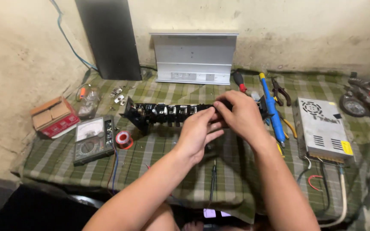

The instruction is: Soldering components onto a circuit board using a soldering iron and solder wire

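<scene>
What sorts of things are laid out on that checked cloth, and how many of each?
Long black circuit assembly held by left hand and right hand: 1
Multimeter: 1
Solder spool: 1
Metal power supply box: 1
Blue desoldering pump: 1
Pliers: 1
Red-handled screwdriver: 1
Red cardboard box: 1
Total: 8

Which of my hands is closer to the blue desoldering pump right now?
Right. Your right hand grips the long black circuit assembly just beside the blue desoldering pump. Your left hand is farther away, toward the assembly's middle.
</scene>
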